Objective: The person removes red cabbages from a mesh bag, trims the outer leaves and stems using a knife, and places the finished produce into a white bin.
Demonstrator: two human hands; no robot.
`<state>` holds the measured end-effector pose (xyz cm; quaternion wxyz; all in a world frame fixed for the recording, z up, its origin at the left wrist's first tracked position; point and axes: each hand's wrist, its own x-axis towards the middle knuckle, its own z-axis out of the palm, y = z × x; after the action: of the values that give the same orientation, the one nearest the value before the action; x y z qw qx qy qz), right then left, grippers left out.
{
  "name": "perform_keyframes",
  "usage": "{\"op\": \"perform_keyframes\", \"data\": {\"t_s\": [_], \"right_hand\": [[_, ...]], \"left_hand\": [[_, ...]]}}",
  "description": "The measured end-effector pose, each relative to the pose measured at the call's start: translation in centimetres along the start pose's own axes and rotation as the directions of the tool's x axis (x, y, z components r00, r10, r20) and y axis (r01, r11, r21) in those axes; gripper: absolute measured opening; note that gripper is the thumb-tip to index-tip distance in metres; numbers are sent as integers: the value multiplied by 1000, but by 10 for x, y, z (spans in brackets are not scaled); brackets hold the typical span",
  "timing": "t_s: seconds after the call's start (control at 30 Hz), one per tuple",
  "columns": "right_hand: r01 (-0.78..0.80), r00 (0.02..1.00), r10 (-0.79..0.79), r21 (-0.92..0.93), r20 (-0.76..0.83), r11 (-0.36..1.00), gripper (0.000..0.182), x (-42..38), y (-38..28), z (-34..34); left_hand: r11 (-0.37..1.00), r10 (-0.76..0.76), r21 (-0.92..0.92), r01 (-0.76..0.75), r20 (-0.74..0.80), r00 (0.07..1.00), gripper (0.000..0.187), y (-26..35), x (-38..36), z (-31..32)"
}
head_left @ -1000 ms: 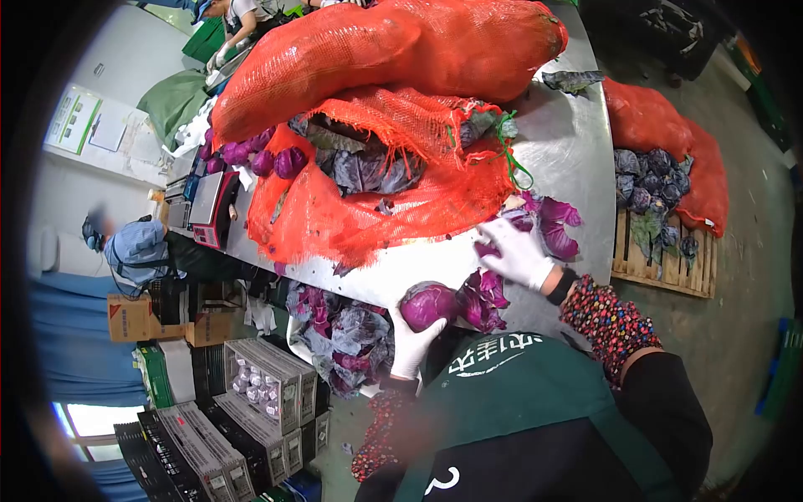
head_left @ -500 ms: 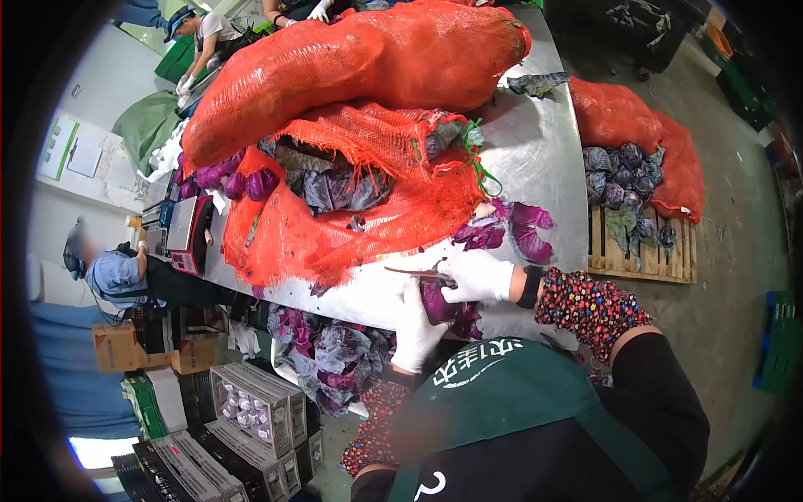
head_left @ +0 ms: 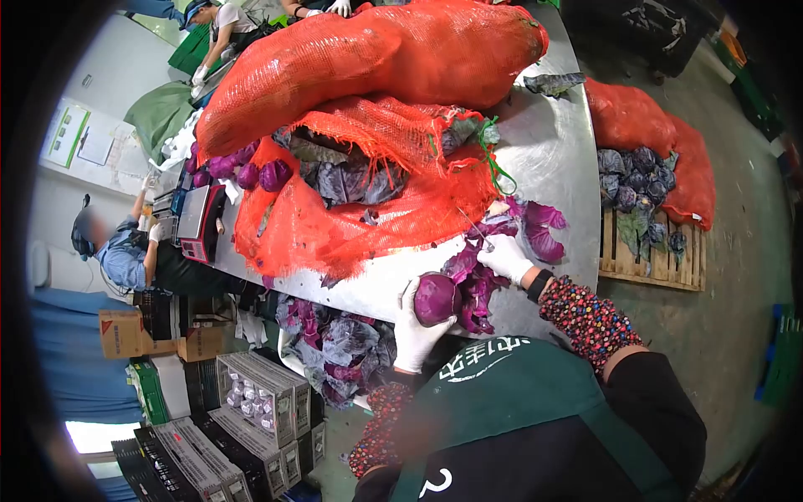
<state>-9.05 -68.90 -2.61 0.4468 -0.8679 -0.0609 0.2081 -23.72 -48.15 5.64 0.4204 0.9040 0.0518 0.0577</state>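
Note:
A peeled, shiny red cabbage (head_left: 437, 299) rests in my gloved left hand (head_left: 414, 339), whose fingers curl round its left side and underside, near the table's front edge. To its right, my gloved right hand (head_left: 504, 258) is closed on a knife (head_left: 472, 224); the thin blade points up and left towards the sack, and the handle is mostly hidden. Loose purple cabbage leaves (head_left: 544, 234) lie beside and below the right hand. Past the hands, a torn red mesh sack (head_left: 335, 243) lies open, showing unpeeled cabbages (head_left: 355, 180) with dull outer leaves.
A full red mesh sack (head_left: 368, 63) lies across the back of the metal table (head_left: 552, 159). Several peeled cabbages (head_left: 273, 175) and a red scale (head_left: 201, 224) are at the left. Leaf waste (head_left: 343, 351) fills a container below the edge. A pallet (head_left: 661, 259) stands right. Co-workers are beyond.
My right hand has moved right, off the cabbage, taking the knife with it towards the loose leaves. The cabbage, still in my left hand, now shows its smooth round side.

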Motion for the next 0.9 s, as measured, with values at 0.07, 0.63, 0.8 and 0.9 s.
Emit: {"op": "perform_keyframes", "data": {"t_s": [0.07, 0.63, 0.8, 0.9], "right_hand": [[54, 967, -113, -248, -230, 967, 24, -1, -4, -3], [274, 948, -258, -61, 188, 960, 41, -65, -55, 12], [291, 954, -286, -40, 94, 956, 27, -63, -62, 10], [37, 975, -88, 240, 206, 970, 17, -55, -63, -12]], "left_hand": [[1000, -10, 3, 10, -44, 999, 95, -2, 0, 4], [994, -35, 103, 42, -65, 997, 97, 10, 7, 20], [992, -45, 113, 51, -56, 997, 94, 9, 16, 20], [985, -116, -129, 114, -10, 993, 93, 4, 21, 13]]}}
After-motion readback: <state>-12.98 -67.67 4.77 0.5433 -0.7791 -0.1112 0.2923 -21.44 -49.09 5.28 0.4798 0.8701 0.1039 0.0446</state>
